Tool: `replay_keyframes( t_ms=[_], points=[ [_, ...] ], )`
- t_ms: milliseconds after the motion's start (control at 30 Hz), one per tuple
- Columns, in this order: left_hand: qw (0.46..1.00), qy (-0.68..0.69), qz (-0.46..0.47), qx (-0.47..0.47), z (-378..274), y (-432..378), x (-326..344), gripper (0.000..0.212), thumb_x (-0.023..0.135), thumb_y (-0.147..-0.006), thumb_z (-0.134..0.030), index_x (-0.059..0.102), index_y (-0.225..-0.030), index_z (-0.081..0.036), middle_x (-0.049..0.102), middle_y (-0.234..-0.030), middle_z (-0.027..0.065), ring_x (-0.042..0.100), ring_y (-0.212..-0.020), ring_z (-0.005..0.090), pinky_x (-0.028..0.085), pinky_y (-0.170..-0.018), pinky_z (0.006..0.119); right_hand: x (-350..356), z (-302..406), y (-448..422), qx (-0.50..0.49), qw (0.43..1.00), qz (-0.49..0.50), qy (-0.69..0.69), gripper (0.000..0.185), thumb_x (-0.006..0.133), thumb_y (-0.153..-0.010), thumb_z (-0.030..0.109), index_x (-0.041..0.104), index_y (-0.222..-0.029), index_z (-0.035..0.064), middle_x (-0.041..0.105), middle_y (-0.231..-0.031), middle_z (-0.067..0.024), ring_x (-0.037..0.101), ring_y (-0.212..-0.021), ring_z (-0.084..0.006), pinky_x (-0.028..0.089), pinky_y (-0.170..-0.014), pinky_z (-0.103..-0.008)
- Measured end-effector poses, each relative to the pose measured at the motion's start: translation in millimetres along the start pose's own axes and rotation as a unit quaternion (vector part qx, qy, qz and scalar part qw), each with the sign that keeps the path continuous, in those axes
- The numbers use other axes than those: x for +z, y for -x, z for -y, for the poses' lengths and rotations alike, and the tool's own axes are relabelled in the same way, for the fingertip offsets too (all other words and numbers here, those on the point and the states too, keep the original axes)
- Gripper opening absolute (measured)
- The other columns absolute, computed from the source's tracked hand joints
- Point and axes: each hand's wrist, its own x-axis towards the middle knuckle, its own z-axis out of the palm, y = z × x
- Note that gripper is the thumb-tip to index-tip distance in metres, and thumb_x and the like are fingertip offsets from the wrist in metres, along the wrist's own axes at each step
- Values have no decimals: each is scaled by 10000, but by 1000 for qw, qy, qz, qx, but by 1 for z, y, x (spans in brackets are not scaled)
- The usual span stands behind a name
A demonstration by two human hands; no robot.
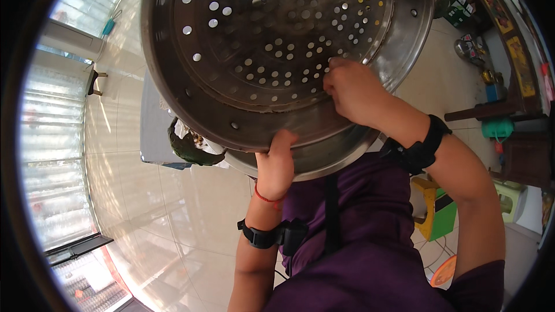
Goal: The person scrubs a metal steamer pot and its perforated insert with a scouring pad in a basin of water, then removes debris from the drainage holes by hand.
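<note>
A large round metal steamer tray point(236, 50), full of punched holes, is tilted up in front of me. My left hand point(277, 160) grips its near rim, thumb over the inside and the other fingers hidden behind. Inside the tray, my right hand point(357, 91) has its fingers bunched against the holed base at the lower right. Whether those fingertips pinch anything is hidden. Beneath the tray shows the rim of a second round metal vessel point(331, 158). A dark green curved piece point(193, 149) sticks out at its left side.
A grey-topped table point(154, 125) extends out beyond the vessel's left side. Right of me are a yellow and green stool point(438, 210) and an orange round item point(443, 271) on the tiled floor. Dark wooden furniture point(516, 60) lines the right, with a metal kettle point(470, 47) near it.
</note>
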Motion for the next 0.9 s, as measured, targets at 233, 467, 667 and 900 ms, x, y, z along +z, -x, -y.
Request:
replay_keyframes(
  t_ms=[233, 467, 667, 900],
  points=[
    [990, -95, 8, 104, 7, -2, -6, 149, 524, -824, -121, 588, -781, 7, 564, -801, 14, 487, -741, 124, 402, -655, 260, -9, -15, 3, 66, 998, 3, -11, 74, 584, -697, -9, 651, -727, 4, 570, -843, -159, 593, -795, -346, 494, -684, -401],
    [998, -31, 2, 59, 3, 0, -2, 153, 521, -831, -122, 586, -770, 2, 552, -778, 12, 473, -721, 109, 385, -624, 255, 5, -4, 1, 33, 999, -17, -18, 71, 596, -696, -19, 657, -721, 5, 576, -849, -141, 595, -798, -341, 489, -684, -401],
    [994, -95, 4, 49, 2, -1, -5, 143, 522, -824, -105, 577, -754, 5, 538, -736, 11, 468, -694, 106, 383, -620, 252, 0, -6, 1, 48, 998, 15, -23, 87, 583, -695, -16, 659, -726, 10, 582, -845, -157, 592, -822, -347, 493, -718, -410],
    [980, -137, 0, 141, -1, -2, 0, 113, 528, -806, -68, 572, -754, 22, 554, -748, 16, 489, -733, 119, 405, -655, 267, 12, 32, -11, 24, 988, 3, -150, 92, 602, -686, 10, 676, -740, 19, 592, -815, -173, 601, -821, -359, 492, -718, -428]
  ],
)
